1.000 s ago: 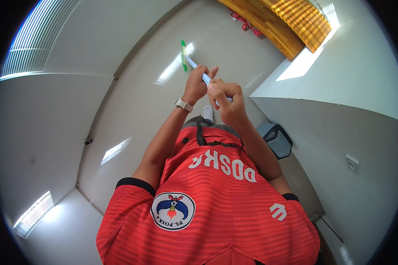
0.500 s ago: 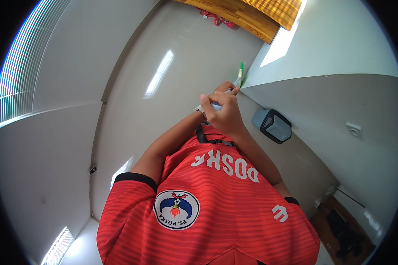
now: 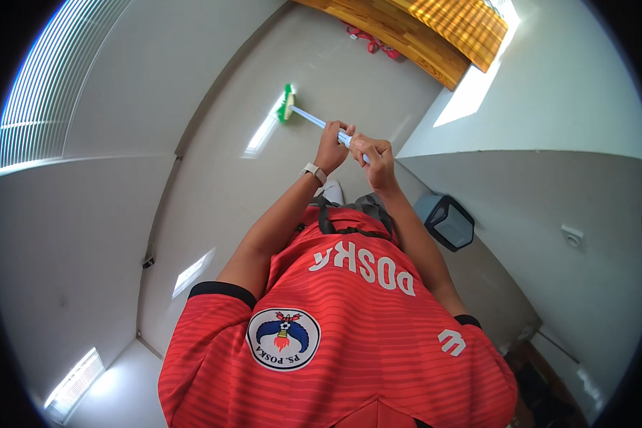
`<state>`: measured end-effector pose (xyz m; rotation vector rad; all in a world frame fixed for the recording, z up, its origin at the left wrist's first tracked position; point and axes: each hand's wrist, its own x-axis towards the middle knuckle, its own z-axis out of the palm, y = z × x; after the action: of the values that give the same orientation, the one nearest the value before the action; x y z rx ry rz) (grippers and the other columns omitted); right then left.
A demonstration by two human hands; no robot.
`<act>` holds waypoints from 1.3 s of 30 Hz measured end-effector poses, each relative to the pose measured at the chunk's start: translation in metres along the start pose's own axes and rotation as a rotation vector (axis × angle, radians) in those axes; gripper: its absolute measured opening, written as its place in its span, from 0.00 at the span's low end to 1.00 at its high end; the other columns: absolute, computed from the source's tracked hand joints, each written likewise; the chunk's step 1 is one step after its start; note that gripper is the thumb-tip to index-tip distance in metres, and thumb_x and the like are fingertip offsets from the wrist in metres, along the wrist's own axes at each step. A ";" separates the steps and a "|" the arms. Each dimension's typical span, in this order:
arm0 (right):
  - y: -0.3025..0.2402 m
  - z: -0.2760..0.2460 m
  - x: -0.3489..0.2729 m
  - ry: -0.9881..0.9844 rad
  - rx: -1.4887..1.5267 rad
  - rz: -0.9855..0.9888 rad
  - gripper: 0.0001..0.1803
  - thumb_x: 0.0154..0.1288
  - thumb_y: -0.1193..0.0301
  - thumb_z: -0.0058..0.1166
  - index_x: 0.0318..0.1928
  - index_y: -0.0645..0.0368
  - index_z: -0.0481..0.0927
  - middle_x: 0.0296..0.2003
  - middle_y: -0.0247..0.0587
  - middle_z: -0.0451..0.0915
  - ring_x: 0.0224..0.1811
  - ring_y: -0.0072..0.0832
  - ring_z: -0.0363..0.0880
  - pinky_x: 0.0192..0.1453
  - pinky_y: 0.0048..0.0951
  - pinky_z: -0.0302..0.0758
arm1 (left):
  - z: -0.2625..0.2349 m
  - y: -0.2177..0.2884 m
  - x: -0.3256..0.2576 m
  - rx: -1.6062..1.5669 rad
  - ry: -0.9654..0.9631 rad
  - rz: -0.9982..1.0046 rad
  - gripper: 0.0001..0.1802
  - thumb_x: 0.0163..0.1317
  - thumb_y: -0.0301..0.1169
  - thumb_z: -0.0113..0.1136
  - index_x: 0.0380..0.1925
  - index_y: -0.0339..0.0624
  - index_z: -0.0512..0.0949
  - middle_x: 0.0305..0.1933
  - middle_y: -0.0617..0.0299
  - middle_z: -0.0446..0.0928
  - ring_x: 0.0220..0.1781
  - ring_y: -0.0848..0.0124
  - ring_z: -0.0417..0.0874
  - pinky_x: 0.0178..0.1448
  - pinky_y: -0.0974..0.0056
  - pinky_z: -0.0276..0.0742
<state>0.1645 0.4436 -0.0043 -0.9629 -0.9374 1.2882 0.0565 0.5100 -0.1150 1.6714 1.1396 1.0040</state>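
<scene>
I hold a broom (image 3: pixel 303 115) with a pale blue handle and a green and white head; the head rests on the pale tiled floor (image 3: pixel 221 178) ahead of me to the left. My left hand (image 3: pixel 332 146), with a white watch at the wrist, grips the handle lower down. My right hand (image 3: pixel 374 153) is closed on the handle's upper end, just behind the left. Both forearms reach forward over my red striped shirt.
A dark waste bin (image 3: pixel 449 221) stands by the right wall. A wooden door or panel (image 3: pixel 414 36) lies ahead, with red sandals (image 3: pixel 371 41) at its foot. White walls flank a narrow floor; a wall socket (image 3: pixel 572 235) is on the right.
The broom head has swung from the right, near the wall corner, out to the left and farther ahead on the floor. Both hands kept their grip on the handle.
</scene>
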 end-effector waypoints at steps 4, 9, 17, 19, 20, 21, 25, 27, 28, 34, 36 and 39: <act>-0.031 0.019 0.004 -0.118 0.020 0.004 0.22 0.66 0.71 0.43 0.14 0.62 0.59 0.17 0.36 0.62 0.25 0.22 0.58 0.34 0.27 0.57 | -0.033 0.034 -0.002 0.108 0.109 -0.068 0.19 0.66 0.42 0.59 0.28 0.35 0.74 0.28 0.50 0.72 0.29 0.54 0.72 0.34 0.55 0.69; -0.071 0.033 -0.005 -0.172 -0.036 -0.023 0.23 0.70 0.68 0.46 0.16 0.63 0.64 0.17 0.29 0.63 0.23 0.17 0.59 0.32 0.24 0.58 | -0.044 0.080 -0.007 0.093 0.096 -0.124 0.21 0.67 0.44 0.59 0.26 0.35 0.73 0.26 0.50 0.72 0.26 0.56 0.71 0.32 0.56 0.67; -0.126 0.031 -0.009 -0.118 -0.370 -0.041 0.19 0.68 0.66 0.54 0.21 0.63 0.69 0.19 0.29 0.66 0.24 0.15 0.62 0.30 0.21 0.61 | 0.000 0.100 0.008 -0.205 -0.278 -0.196 0.20 0.67 0.41 0.59 0.25 0.36 0.71 0.26 0.54 0.74 0.28 0.67 0.74 0.32 0.60 0.70; -0.134 0.026 -0.006 -0.097 -0.436 -0.018 0.20 0.70 0.66 0.51 0.21 0.61 0.67 0.20 0.27 0.66 0.25 0.14 0.61 0.30 0.19 0.60 | 0.017 0.104 0.015 -0.135 -0.470 -0.190 0.18 0.66 0.38 0.58 0.24 0.36 0.71 0.29 0.56 0.76 0.31 0.70 0.76 0.34 0.63 0.70; -0.136 0.023 -0.004 -0.068 -0.468 -0.003 0.20 0.70 0.65 0.52 0.22 0.62 0.67 0.19 0.27 0.66 0.25 0.13 0.61 0.28 0.20 0.60 | 0.024 0.106 0.016 -0.136 -0.468 -0.188 0.18 0.66 0.38 0.58 0.24 0.36 0.71 0.29 0.56 0.76 0.31 0.70 0.76 0.34 0.63 0.70; -0.138 0.020 -0.001 -0.036 -0.499 0.013 0.21 0.70 0.64 0.52 0.22 0.63 0.68 0.19 0.28 0.67 0.24 0.13 0.62 0.26 0.21 0.60 | 0.032 0.104 0.016 -0.275 -0.505 -0.051 0.17 0.66 0.38 0.58 0.24 0.36 0.72 0.30 0.56 0.76 0.31 0.69 0.76 0.34 0.64 0.71; -0.143 0.009 0.012 0.015 -0.599 0.202 0.20 0.66 0.62 0.56 0.25 0.66 0.73 0.21 0.43 0.72 0.24 0.29 0.68 0.34 0.31 0.67 | 0.055 0.091 0.019 -0.434 -0.510 0.031 0.16 0.65 0.37 0.59 0.25 0.36 0.73 0.31 0.55 0.76 0.31 0.68 0.75 0.35 0.64 0.71; -0.126 -0.001 0.020 0.071 -0.713 0.158 0.19 0.66 0.61 0.54 0.26 0.65 0.74 0.23 0.48 0.74 0.27 0.38 0.69 0.40 0.36 0.68 | 0.061 0.081 0.021 -0.455 -0.480 -0.027 0.15 0.64 0.37 0.59 0.25 0.36 0.74 0.31 0.55 0.76 0.31 0.68 0.75 0.36 0.64 0.71; -0.117 -0.006 0.025 0.073 -0.715 0.157 0.19 0.66 0.61 0.54 0.26 0.65 0.74 0.23 0.48 0.74 0.27 0.38 0.69 0.40 0.36 0.68 | 0.065 0.075 0.024 -0.467 -0.472 -0.054 0.15 0.64 0.37 0.59 0.25 0.36 0.74 0.31 0.55 0.76 0.31 0.67 0.75 0.36 0.63 0.71; -0.061 -0.012 0.060 0.061 -0.624 0.131 0.19 0.66 0.64 0.53 0.22 0.65 0.72 0.22 0.45 0.74 0.28 0.35 0.68 0.41 0.35 0.66 | 0.059 0.024 0.041 -0.529 -0.429 -0.220 0.14 0.63 0.36 0.60 0.27 0.36 0.75 0.31 0.55 0.76 0.31 0.65 0.75 0.37 0.62 0.71; -0.038 -0.012 0.076 -0.064 -0.503 0.053 0.19 0.66 0.67 0.52 0.19 0.63 0.69 0.16 0.30 0.67 0.22 0.18 0.64 0.32 0.26 0.62 | 0.048 -0.011 0.053 -0.341 -0.381 -0.011 0.13 0.62 0.35 0.61 0.28 0.35 0.76 0.31 0.53 0.76 0.32 0.63 0.76 0.38 0.60 0.71; -0.009 -0.006 0.100 -0.090 -0.244 0.076 0.21 0.68 0.65 0.51 0.18 0.64 0.68 0.18 0.35 0.68 0.25 0.23 0.64 0.36 0.29 0.63 | 0.019 -0.065 0.072 -0.034 -0.302 0.080 0.12 0.61 0.34 0.61 0.28 0.35 0.76 0.31 0.50 0.76 0.35 0.57 0.76 0.40 0.58 0.71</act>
<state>0.1787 0.5432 0.0048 -1.1453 -1.1567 1.3104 0.0759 0.5894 -0.1710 1.7818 0.8586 0.7808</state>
